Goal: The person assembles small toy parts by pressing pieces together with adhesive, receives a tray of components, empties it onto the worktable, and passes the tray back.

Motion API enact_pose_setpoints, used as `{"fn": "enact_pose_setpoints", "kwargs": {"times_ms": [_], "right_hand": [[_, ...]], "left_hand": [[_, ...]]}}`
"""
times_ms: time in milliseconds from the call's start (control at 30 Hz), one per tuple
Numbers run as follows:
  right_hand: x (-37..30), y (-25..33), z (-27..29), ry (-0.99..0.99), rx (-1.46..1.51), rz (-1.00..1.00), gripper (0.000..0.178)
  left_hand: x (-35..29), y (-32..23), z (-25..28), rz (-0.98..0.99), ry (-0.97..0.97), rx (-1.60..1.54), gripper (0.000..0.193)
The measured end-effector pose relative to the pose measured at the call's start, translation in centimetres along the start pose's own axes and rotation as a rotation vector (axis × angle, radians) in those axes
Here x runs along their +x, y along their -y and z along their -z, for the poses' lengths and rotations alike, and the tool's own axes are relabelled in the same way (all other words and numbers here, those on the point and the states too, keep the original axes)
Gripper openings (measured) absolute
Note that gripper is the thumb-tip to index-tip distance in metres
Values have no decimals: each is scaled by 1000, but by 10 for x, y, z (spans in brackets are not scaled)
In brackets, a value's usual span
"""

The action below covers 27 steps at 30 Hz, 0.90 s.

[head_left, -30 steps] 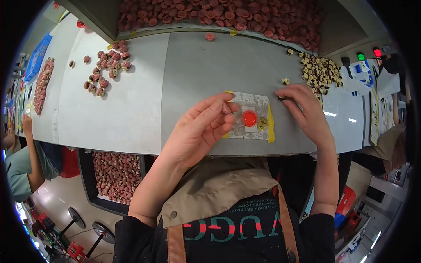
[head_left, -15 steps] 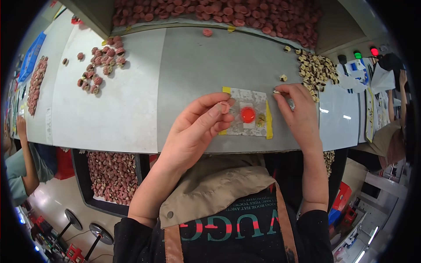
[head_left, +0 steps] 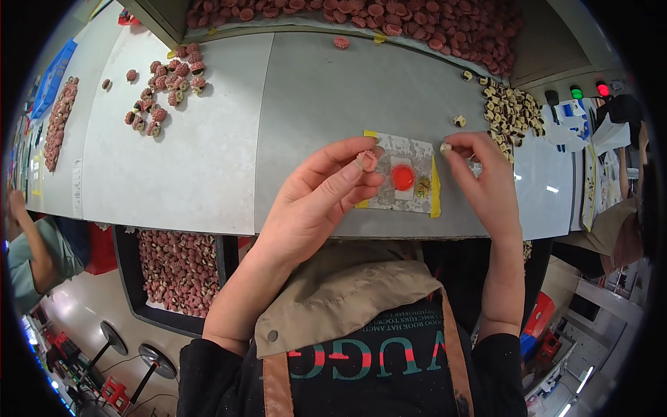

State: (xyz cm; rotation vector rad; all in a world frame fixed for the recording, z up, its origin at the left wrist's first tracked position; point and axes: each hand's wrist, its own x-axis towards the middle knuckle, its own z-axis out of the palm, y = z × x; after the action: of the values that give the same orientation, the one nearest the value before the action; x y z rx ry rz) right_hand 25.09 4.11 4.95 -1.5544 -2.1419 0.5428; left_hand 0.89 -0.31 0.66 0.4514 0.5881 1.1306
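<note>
We've got the plate [head_left: 406, 174] on the desk [head_left: 313, 97] between our hands; small-parts heap [head_left: 511, 111] to its right, another pile [head_left: 163, 90] far left, bin [head_left: 389, 17] behind, tray [head_left: 177, 267] below desk edge.

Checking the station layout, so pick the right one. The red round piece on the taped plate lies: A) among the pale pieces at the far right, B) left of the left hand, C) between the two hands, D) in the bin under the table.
C: the red round piece sits on the taped plate, with the left hand on one side and the right hand on the other.
</note>
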Motion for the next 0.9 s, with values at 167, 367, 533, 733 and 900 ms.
{"fn": "enact_pose_setpoints", "kwargs": {"times_ms": [167,367,533,733,900], "right_hand": [[-7,25,-7,111,34,233,19],[-5,25,-20,124,-22,282,21],[-7,27,-21,88,-74,295,20],[-6,24,-20,119,118,206,19],[-6,43,-18,35,333,163,18]], "left_hand": [[2,4,6,-15,84,-64,36],[5,4,-5,-15,-36,7,33],[3,3,-4,-2,-32,97,31],[3,-1,-7,27,-35,214,32],[3,-6,-11,58,-11,237,31]]}}
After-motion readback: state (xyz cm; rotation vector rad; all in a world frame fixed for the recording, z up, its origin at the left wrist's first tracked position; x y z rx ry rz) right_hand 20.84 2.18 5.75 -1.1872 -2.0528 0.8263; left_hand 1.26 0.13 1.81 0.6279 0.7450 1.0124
